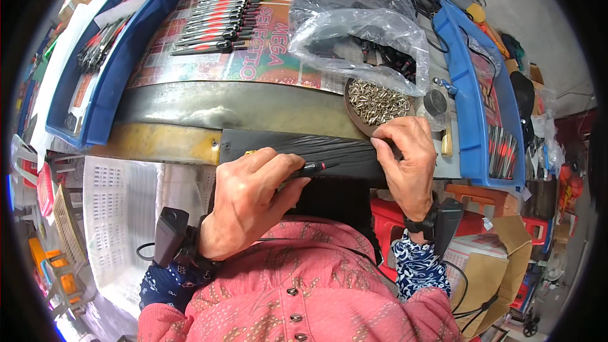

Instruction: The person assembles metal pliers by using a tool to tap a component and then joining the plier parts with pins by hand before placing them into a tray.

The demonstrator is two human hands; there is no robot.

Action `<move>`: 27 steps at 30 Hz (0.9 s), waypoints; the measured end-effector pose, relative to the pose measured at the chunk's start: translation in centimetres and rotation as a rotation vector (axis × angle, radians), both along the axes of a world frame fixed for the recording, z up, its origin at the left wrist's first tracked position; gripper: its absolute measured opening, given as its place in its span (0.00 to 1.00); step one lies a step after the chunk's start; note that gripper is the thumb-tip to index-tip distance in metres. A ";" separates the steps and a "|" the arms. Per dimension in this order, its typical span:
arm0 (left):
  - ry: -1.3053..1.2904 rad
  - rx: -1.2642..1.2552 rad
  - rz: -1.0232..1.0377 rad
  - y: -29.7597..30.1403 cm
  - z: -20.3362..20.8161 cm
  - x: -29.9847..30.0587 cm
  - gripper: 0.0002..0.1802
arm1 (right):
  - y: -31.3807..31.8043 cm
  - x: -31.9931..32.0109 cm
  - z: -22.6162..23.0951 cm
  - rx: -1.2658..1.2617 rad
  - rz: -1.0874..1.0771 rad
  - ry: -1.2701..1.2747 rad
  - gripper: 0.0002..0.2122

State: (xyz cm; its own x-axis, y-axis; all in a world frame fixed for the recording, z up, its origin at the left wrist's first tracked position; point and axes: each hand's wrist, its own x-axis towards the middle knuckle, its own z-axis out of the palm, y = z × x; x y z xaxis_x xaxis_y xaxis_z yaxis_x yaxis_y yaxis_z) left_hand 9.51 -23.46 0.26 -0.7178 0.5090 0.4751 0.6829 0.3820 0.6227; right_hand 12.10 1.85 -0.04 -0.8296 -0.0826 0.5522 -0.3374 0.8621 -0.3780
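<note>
1. The table (266, 104) fills the view ahead, its top covered with printed paper and its near edge a worn metal strip.
2. A long blue tray (107, 82) runs down the left side, another blue tray (472, 88) down the right. Each holds a few dark pens.
3. A clear bag (361, 28) sits right of centre at the back, with dark pen parts showing through it.
4. A row of finished pens (221, 9), black with red bands, lies in a neat line on the paper. To me this looks like the done share of the work, and it is a good number.
5. A black strip (285, 149) lies along the near edge, under both hands.
6. A round bowl (377, 104) of small metal tips stands just behind the right hand. It looks quite full, so I judge much is left.
7. The left hand (250, 199) is closed around a black pen (313, 168), its red-banded end pointing right.
8. The right hand (405, 161) rests well to the right, fingers pinched together on the strip. Whether they hold a tip I cannot tell.
</note>
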 end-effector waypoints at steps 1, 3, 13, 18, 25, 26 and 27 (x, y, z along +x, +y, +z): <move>-0.008 0.002 -0.002 0.0 0.0 0.0 0.13 | 0.0 0.0 0.1 -0.042 0.008 0.002 0.07; -0.017 0.005 -0.008 -0.2 0.1 0.0 0.13 | -0.3 0.1 0.5 -0.072 0.012 0.003 0.06; -0.079 0.031 -0.016 -0.3 0.3 0.4 0.13 | -4.6 1.8 1.7 -0.351 0.268 -0.035 0.07; -0.088 0.038 -0.011 -0.4 0.3 0.6 0.13 | -5.8 1.6 1.3 -0.388 0.321 -0.032 0.11; -0.081 0.023 -0.007 -0.4 0.3 0.9 0.13 | -6.2 1.7 0.9 -0.378 0.305 -0.041 0.10; -0.086 0.015 -0.005 -0.4 0.2 0.9 0.13 | -6.2 1.7 0.8 -0.368 0.309 -0.031 0.09; -0.068 0.015 -0.004 -0.4 0.2 0.9 0.13 | -6.2 1.6 0.7 -0.359 0.307 -0.028 0.08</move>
State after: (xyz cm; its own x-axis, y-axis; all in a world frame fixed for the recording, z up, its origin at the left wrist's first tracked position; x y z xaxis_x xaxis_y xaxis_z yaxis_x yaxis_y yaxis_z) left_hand 10.42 -23.87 0.43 -0.7463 0.5056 0.4329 0.6407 0.3695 0.6730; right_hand 13.73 -4.35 0.68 -0.8115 -0.1339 0.5688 -0.5417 0.5372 -0.6465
